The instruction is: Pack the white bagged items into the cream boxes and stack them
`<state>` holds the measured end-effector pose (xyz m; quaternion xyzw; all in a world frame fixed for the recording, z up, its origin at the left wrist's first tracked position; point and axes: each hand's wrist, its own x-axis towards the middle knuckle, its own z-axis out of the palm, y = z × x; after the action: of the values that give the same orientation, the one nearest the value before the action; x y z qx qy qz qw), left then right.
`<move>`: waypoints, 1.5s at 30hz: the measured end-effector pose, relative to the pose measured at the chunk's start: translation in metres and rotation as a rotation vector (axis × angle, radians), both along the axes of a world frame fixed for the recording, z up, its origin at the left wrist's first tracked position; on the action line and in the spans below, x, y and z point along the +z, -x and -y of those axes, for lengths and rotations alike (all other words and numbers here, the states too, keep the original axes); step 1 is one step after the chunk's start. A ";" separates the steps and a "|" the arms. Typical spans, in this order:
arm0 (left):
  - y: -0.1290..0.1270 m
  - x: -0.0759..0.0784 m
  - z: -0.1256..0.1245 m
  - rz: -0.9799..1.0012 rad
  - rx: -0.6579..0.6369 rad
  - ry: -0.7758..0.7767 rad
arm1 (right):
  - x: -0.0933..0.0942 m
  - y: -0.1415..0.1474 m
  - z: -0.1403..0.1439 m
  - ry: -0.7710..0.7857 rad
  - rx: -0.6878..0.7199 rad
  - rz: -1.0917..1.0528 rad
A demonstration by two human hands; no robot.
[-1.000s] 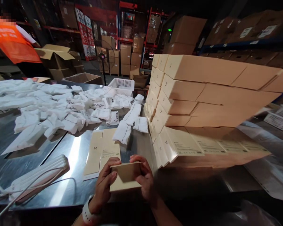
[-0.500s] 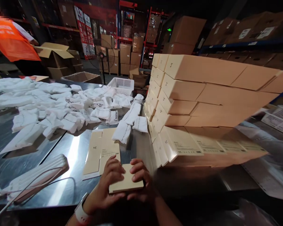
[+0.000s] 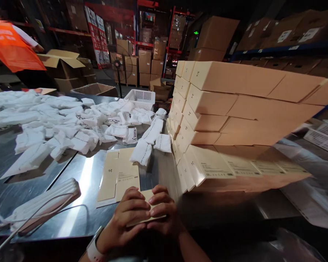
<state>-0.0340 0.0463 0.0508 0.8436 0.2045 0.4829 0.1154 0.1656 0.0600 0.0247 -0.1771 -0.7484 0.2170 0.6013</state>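
Observation:
Close to the table's front edge, a small cream cardboard box [image 3: 147,195] is held between my two hands. My left hand [image 3: 131,213] grips its left side, fingers over the top and thumb along the near edge. From the right, my right hand [image 3: 164,210] wraps it the same way, with the fingertips of both hands nearly meeting. Much of the box is hidden under the fingers. Just beyond my left hand lie flat, unfolded cream cartons [image 3: 128,171] with small printing.
A tall stack of cream boxes [image 3: 221,123] rises on the right. White pouches [image 3: 82,140] cover the table's far left part. A white power strip with cables [image 3: 46,203] lies at left. Behind stand a white basket [image 3: 140,98] and a person in an orange vest [image 3: 13,47].
My fingers have slid further over the top of the box from both sides, covering more of it. The box stays in about the same place.

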 end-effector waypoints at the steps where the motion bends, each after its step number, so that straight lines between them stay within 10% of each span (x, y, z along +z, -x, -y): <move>1: 0.000 0.000 0.000 0.006 0.005 -0.001 | 0.000 -0.001 0.000 0.008 -0.001 0.007; 18: -0.005 0.001 0.006 0.037 0.013 0.053 | 0.004 -0.002 0.001 -0.032 -0.024 0.088; 25: 0.006 0.013 0.007 -0.179 -0.019 0.174 | 0.003 -0.001 0.009 0.199 0.023 0.012; 34: 0.013 -0.031 0.014 -0.027 0.080 0.247 | -0.014 -0.002 0.008 -0.083 -0.091 -0.041; 40: 0.006 -0.049 0.017 0.315 0.025 0.190 | 0.039 -0.027 -0.004 -0.250 -0.033 0.387; 45: 0.013 -0.020 -0.009 0.226 0.116 0.073 | 0.097 -0.018 0.001 -0.165 -0.037 0.993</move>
<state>-0.0473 0.0549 0.0312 0.7658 0.2558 0.5732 0.1401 0.1832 0.0591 0.1219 -0.2239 -0.9555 0.0359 0.1884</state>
